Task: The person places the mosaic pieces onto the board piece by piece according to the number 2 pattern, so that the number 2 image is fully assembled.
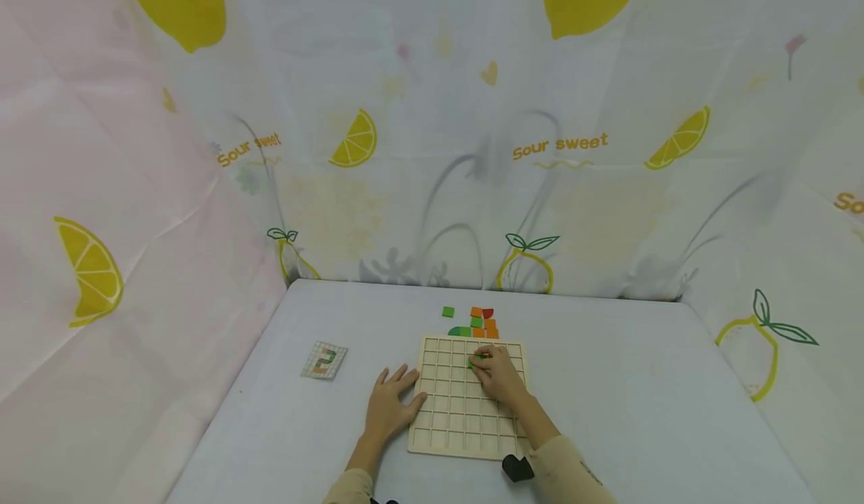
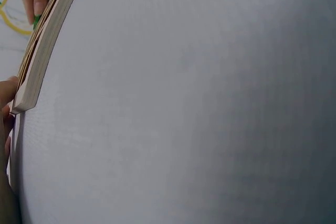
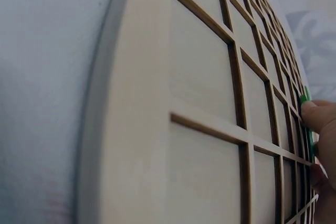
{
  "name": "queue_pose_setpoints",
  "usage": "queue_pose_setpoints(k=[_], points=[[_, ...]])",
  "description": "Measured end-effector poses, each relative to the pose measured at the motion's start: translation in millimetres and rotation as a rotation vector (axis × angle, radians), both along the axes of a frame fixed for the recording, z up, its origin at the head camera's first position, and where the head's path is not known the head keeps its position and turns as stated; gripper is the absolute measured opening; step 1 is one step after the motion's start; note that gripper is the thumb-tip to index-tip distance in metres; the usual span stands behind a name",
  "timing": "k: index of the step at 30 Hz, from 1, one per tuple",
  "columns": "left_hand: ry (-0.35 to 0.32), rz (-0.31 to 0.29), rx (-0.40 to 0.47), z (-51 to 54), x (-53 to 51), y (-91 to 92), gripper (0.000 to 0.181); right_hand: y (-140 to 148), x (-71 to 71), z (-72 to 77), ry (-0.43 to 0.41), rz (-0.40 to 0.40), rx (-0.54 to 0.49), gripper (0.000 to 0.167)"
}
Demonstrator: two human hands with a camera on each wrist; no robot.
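A square board of pale wood with a raised grid lies on the worktop covered with white cloth, about midway between its left and right edges. The left hand rests at the left side of this board; its fingers are extended and not grasping, and the thumb lies over the board's border. The right hand is above the far part of the grid, and its fingers are pinching at least one small green piece. I cannot tell whether this piece touches the grid.

Between the board and the far edge of the worktop there is a group of small flat pieces: orange squares, green squares, a green piece with a rounded side and a red rounded piece. One separate green square tile lies a little to the left of them, near the far edge. Toward the left edge of the worktop lies a pale card with a printed grid and a coloured figure. Behind the far edge hangs a white cloth with yellow lemon prints.
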State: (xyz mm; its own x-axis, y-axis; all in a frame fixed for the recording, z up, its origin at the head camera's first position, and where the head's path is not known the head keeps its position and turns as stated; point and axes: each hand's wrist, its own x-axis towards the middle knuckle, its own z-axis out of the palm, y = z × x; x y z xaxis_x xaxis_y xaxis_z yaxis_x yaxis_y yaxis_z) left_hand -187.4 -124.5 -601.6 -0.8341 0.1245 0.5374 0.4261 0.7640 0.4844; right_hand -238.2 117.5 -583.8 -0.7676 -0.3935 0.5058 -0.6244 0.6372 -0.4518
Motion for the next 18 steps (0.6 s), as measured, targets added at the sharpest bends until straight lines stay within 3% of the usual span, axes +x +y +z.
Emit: queue_pose_setpoints(k=[8,18], points=[[0.039,-0.004,-0.012,-0.7,-0.6,0.4,0.040,1.1,0.4,0.5,-0.032,-0.013,-0.056,0.018],[0.004,0.008,-0.014,-0.3,-0.2,0.7,0.040,-0.3,-7.1,5.5,-0.114,-0.069,-0.135,0.019]])
